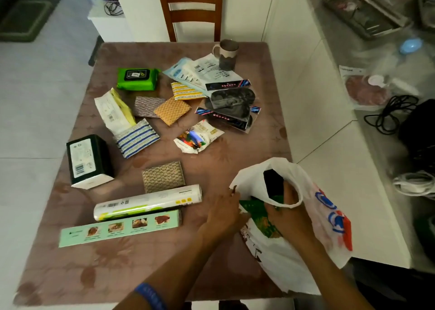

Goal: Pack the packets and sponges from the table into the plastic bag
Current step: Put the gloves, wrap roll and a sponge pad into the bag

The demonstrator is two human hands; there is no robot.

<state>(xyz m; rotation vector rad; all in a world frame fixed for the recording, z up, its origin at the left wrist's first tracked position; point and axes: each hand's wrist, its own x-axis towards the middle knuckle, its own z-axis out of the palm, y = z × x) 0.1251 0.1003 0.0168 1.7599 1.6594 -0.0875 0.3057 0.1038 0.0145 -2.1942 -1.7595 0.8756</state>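
Note:
A white plastic bag (313,206) with red and blue print lies open at the table's near right corner. My left hand (224,212) grips the bag's rim at its mouth. My right hand (288,213) reaches into the opening, closed on a green packet (257,212) that is partly inside. On the table lie several sponges, among them a brown one (163,176), a blue-striped one (137,137) and an orange one (172,110). Packets include a green wipes pack (137,79), a colourful crumpled packet (197,136) and black insole packs (231,108).
A dark box (88,161) stands at the left, a film roll (148,202) and a long green carton (120,230) lie near the front. A mug (227,54) stands at the far edge before a wooden chair (189,8). A cluttered counter (376,50) runs along the right.

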